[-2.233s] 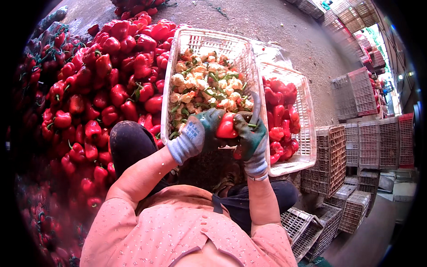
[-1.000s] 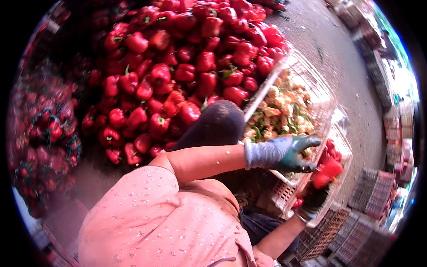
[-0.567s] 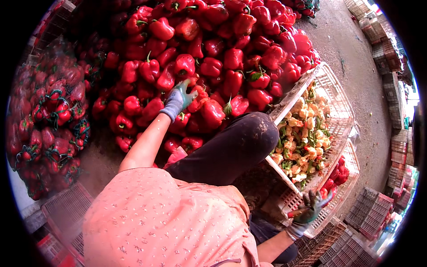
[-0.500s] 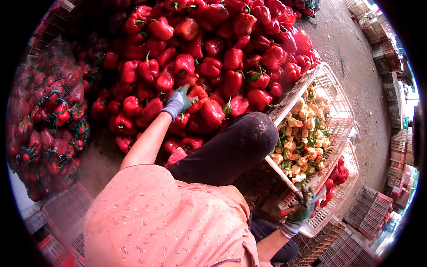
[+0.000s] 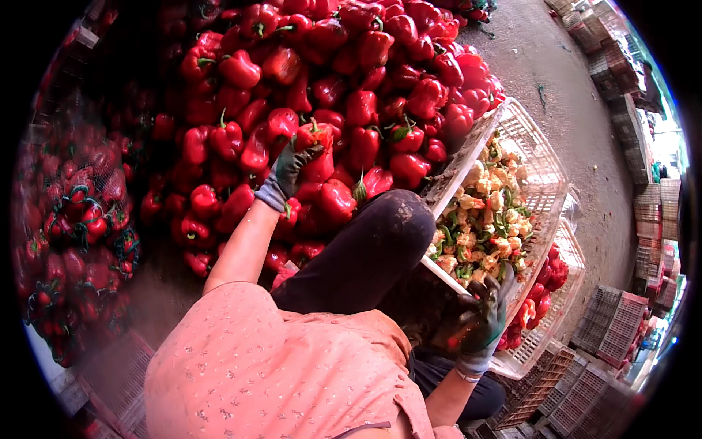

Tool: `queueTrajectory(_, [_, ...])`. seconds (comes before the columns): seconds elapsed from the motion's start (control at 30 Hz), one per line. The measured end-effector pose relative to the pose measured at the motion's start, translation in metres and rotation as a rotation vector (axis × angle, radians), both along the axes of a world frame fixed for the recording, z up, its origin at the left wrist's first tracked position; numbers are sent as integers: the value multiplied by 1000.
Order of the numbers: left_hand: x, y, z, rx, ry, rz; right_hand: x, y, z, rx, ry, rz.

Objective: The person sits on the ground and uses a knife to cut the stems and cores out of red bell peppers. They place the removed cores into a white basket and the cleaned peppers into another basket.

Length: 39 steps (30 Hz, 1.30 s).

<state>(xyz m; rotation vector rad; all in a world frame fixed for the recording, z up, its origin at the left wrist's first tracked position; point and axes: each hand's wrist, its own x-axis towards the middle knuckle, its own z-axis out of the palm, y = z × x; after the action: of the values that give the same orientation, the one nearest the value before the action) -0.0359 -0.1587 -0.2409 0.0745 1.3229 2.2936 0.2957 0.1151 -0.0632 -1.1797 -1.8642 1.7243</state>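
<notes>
- The left hand, in a dark knit glove, is stretched out onto the big heap of glossy red bell peppers on the concrete floor; its fingers are closed around one red pepper with a green stem lying on the near slope of that heap.
- The right hand, also gloved, hangs low at the near corner of the white plastic lattice crate of pale cores and green stem trimmings, which sits just right of the heap. Its fingers are curled, and something red shows at the palm, but I cannot tell whether it grips anything.
- A second white lattice crate holding a few red peppers lies beyond the trimmings crate, farther from the heap.
- Judging by quantities, much is left: the heap is still very large, the trimmings crate is only part filled, and the second crate holds little.
- Room: the person's dark-trousered knee sits between heap and trimmings crate, so the left hand's path back is narrow. Netted sacks of red peppers close in the heap's left side; bare floor and stacked empty crates lie to its right.
</notes>
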Motion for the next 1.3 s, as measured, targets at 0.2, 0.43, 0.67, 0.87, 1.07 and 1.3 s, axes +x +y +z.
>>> queueTrajectory(0.2, [-8,68,107,120,290,-200,-80,-19,51,-47,113,315])
queueTrajectory(0.43, [17,147,183,251,494,-451,-125,-14,97,207,193,440])
queueTrajectory(0.67, [63,201,206,395,491,-438,-96,3,90,476,195,293])
queueTrajectory(0.87, [86,235,207,364,565,-444,-33,-5,-6,474,-58,237])
queueTrajectory(1.07, [129,258,196,383,263,-744,-19,56,46,-105,428,7])
queueTrajectory(1.3, [170,286,210,115,295,-887,-8,83,34,-146,489,-96])
